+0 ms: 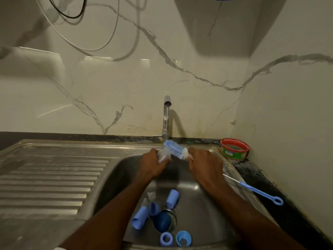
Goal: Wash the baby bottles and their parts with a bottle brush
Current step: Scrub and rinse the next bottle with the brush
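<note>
Forearms: two bare forearms reach from the near edge over the basin, one to each hand.
Sink (54,170): steel, with a ribbed drainboard well to the left of the left hand; the basin lies under both hands.
Wall: pale marble-look panels with grey veins rise beyond the hands; cables hang high up on the left.
Tap (166,116): upright chrome spout just beyond and between the hands, a thin stream of water falling from it.
Left hand (153,165): fingers curled round a clear bottle (163,155), held over the basin under the stream.
Right hand (205,164): closed round the handle of the bottle brush (177,148), whose blue and white bristle head points left towards the bottle's mouth; the handle itself is hidden in the fist.
Tub (235,148): round, red-rimmed, green-sided, on the dark counter just beyond the right hand.
Thin brush (259,192): blue handle with a ring end, lying on the sink edge to the right of the right forearm.
Blue parts (173,198): caps, collars and rings scattered on the basin floor below the hands, between the forearms, around the drain.
Clear teat (151,195): small, blurred, beside the blue parts.
</note>
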A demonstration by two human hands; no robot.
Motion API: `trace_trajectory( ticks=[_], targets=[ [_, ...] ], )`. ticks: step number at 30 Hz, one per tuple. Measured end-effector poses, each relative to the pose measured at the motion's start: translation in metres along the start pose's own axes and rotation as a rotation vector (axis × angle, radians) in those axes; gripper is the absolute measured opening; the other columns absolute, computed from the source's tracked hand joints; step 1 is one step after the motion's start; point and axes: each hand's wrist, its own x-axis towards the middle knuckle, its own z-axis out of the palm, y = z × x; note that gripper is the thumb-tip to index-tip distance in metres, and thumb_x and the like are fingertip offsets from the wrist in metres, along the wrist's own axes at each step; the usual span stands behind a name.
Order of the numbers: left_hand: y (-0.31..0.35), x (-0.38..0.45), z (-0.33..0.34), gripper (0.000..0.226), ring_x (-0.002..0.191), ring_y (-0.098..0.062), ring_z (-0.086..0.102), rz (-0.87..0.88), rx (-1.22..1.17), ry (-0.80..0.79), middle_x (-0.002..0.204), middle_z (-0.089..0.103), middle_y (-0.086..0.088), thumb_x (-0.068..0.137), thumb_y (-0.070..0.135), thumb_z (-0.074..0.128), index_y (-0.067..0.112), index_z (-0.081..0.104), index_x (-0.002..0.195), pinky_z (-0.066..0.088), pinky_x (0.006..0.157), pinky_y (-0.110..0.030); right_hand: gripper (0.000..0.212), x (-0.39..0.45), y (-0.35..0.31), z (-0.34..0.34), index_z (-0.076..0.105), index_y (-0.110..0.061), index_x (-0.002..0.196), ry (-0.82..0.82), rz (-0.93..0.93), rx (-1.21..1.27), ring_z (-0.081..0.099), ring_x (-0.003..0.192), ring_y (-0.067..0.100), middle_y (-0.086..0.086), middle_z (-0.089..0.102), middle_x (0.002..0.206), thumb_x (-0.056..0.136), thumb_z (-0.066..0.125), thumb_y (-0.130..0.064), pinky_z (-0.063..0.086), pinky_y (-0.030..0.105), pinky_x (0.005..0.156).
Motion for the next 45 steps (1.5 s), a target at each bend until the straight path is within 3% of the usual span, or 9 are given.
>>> trace_trajectory(
  ticks=[3,7,11,14,18,22,28,36,45],
  targets=[
    [0.005,-0.007,0.002,0.054,0.122,-0.020,0.056,0.110,-0.059,-0.174,0.137,0.055,-0.008,0.096,0.036,0.068,0.015,0.045,0.140,0.047,0.105,-0.042,0.023,0.001,-0.005,0.002,0.060,-0.031,0.119,-0.022,-0.027,0.032,0.066,0.089,0.019,-0.003,0.068,0.105,0.097,0.057,-0.033,0.053,0.035,0.075],
    [0.020,-0.017,0.007,0.054,0.112,-0.005,0.059,0.342,-0.143,-0.287,0.132,0.055,0.007,0.091,0.036,0.073,0.029,0.045,0.137,0.051,0.097,-0.032,0.019,0.007,-0.014,-0.001,0.059,-0.024,0.106,0.045,-0.074,-0.045,0.064,0.073,0.027,0.002,0.064,0.086,0.102,0.042,-0.030,0.040,0.036,0.055],
    [0.011,-0.010,0.001,0.074,0.120,-0.020,0.059,0.116,-0.133,-0.087,0.133,0.058,-0.007,0.089,0.031,0.076,0.010,0.033,0.146,0.050,0.102,-0.039,0.019,-0.002,-0.011,-0.007,0.057,-0.026,0.107,0.021,-0.070,-0.076,0.064,0.073,0.026,0.001,0.065,0.086,0.102,0.040,-0.032,0.042,0.036,0.055],
    [0.001,-0.003,-0.003,0.061,0.123,-0.025,0.056,-0.044,-0.093,-0.063,0.137,0.056,-0.013,0.094,0.034,0.071,0.010,0.042,0.142,0.045,0.106,-0.039,0.020,-0.009,-0.003,-0.007,0.061,-0.032,0.115,-0.045,-0.033,-0.005,0.066,0.086,0.020,-0.004,0.069,0.099,0.099,0.051,-0.037,0.050,0.034,0.068],
    [0.011,-0.002,0.001,0.048,0.123,-0.025,0.057,0.004,-0.071,-0.146,0.135,0.059,-0.012,0.098,0.036,0.063,0.011,0.052,0.138,0.041,0.099,-0.027,0.023,-0.001,-0.011,-0.002,0.061,-0.032,0.120,-0.063,-0.005,0.073,0.065,0.092,0.017,-0.004,0.069,0.110,0.098,0.058,-0.034,0.053,0.032,0.079],
    [0.018,-0.011,0.011,0.059,0.120,-0.017,0.057,0.029,-0.168,-0.151,0.133,0.056,-0.002,0.090,0.036,0.074,0.017,0.045,0.139,0.048,0.103,-0.037,0.025,0.006,-0.021,-0.006,0.059,-0.028,0.122,-0.053,0.008,0.099,0.065,0.097,0.020,0.000,0.067,0.114,0.097,0.060,-0.033,0.053,0.035,0.083],
    [0.000,0.000,-0.007,0.077,0.123,-0.024,0.056,-0.082,-0.029,-0.047,0.137,0.054,-0.012,0.085,0.038,0.080,0.011,0.036,0.142,0.046,0.105,-0.040,0.035,-0.012,-0.015,-0.015,0.054,-0.031,0.131,-0.152,-0.056,-0.008,0.063,0.106,0.024,0.002,0.066,0.121,0.096,0.059,-0.030,0.048,0.036,0.084],
    [0.019,-0.014,0.015,0.038,0.101,-0.003,0.062,0.246,0.171,-0.189,0.112,0.065,0.011,0.085,0.046,0.075,0.032,0.061,0.117,0.054,0.094,-0.030,0.030,0.003,-0.027,-0.025,0.055,-0.023,0.127,-0.196,0.039,0.034,0.063,0.108,0.023,0.004,0.063,0.122,0.099,0.057,-0.034,0.050,0.036,0.088],
    [0.003,-0.001,0.002,0.040,0.100,-0.010,0.057,0.019,0.081,-0.028,0.114,0.062,0.002,0.086,0.043,0.076,0.028,0.052,0.115,0.050,0.095,-0.035,0.027,-0.014,-0.010,-0.031,0.055,-0.029,0.127,-0.083,-0.043,0.070,0.065,0.101,0.021,-0.001,0.067,0.117,0.100,0.053,-0.034,0.050,0.034,0.081]
  ],
)
